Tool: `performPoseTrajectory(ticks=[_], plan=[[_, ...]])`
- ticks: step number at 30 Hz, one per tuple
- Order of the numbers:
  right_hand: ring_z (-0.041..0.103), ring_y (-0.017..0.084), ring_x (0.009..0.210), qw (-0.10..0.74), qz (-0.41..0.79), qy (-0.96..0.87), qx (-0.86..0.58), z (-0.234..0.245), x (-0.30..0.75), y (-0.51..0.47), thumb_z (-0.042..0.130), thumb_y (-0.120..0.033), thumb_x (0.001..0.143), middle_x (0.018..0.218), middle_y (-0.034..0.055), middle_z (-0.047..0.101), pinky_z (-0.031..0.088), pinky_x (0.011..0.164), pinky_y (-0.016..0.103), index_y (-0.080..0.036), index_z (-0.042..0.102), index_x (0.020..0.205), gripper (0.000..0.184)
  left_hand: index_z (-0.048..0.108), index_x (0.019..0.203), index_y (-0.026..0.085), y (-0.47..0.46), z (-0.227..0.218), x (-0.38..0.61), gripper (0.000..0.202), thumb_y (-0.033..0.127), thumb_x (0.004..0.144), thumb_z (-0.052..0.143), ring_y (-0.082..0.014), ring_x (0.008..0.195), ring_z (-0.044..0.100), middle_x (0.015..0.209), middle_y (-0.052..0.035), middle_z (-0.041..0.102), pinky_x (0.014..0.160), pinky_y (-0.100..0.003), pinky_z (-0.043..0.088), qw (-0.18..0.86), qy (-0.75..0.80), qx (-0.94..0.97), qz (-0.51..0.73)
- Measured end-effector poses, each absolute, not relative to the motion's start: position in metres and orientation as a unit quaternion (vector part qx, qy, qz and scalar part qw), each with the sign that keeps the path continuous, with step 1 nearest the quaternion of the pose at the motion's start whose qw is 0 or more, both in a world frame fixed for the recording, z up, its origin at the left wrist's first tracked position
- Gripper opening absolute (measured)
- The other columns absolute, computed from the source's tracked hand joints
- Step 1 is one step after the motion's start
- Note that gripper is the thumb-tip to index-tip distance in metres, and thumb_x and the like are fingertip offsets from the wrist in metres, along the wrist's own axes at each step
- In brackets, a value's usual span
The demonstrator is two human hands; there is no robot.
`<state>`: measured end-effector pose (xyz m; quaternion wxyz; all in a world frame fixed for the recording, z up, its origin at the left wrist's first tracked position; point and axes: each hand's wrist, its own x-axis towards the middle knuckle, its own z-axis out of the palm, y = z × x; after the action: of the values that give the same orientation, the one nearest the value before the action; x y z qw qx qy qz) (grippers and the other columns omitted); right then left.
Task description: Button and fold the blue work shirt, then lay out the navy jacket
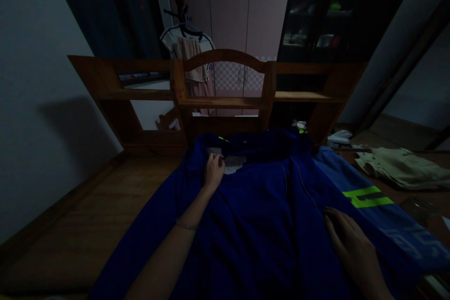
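A deep blue jacket (pixel 253 215) is spread out in front of me, its collar end toward the wooden headboard-like shelf. My left hand (pixel 214 171) is closed with bent fingers at the inside of the collar, apparently pinching the cloth. Beside its fingertips shows a pale grey-white patch (pixel 234 164) inside the neck; its exact kind is too dim to tell. On the jacket's right front, near a thin line of piping, my right hand (pixel 351 243) lies with fingers extended over the fabric. Dim light hides what lies under both hands' fingertips.
Beyond the jacket stands a wooden shelf unit (pixel 225 101). To the right lie a blue cloth with a neon-yellow band (pixel 369 197), a pale green folded cloth (pixel 404 166) and a clear glass dish (pixel 420 206). Clothes (pixel 191 47) hang on a stand behind.
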<state>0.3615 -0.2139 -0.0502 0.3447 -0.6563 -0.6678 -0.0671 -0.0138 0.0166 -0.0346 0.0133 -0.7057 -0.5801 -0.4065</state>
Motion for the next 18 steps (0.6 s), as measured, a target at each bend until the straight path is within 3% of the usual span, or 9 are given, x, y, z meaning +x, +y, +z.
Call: performPoseTrajectory(ticks=[3,7,18], plan=[[0.051,0.024,0.108,0.349,-0.064,-0.668,-0.654,-0.05,0.36,-0.214,0.034,-0.049,0.098,0.12,0.0021,0.052,0.041,0.094,0.038,-0.024,0.053,0.116,0.037,0.05,0.124,0.015,0.022,-0.038,-0.021,0.038,0.017,0.086,0.047,-0.0205,0.109,0.052,0.116,-0.0112,0.052,0.096,-0.03,0.043,0.006,-0.586,-0.679,-0.443],[0.05,0.024,0.109,0.35,-0.06,-0.665,-0.657,-0.05,0.36,-0.216,0.034,-0.049,0.099,0.119,0.002,0.052,0.039,0.095,0.039,-0.024,0.053,0.117,0.036,0.037,0.139,0.018,0.025,-0.045,-0.021,0.055,0.014,0.085,0.047,-0.0202,0.121,0.046,0.13,-0.0099,0.047,0.104,-0.031,0.038,-0.033,-0.547,-0.687,-0.477],[0.051,0.024,0.107,0.35,-0.062,-0.661,-0.661,-0.048,0.359,-0.216,0.034,-0.048,0.099,0.119,0.0022,0.052,0.041,0.093,0.038,-0.024,0.054,0.116,0.036,0.032,0.142,0.015,0.031,-0.059,-0.021,0.065,0.013,0.079,0.05,-0.0238,0.131,0.035,0.141,-0.0125,0.036,0.109,-0.036,0.033,-0.052,-0.553,-0.716,-0.423]])
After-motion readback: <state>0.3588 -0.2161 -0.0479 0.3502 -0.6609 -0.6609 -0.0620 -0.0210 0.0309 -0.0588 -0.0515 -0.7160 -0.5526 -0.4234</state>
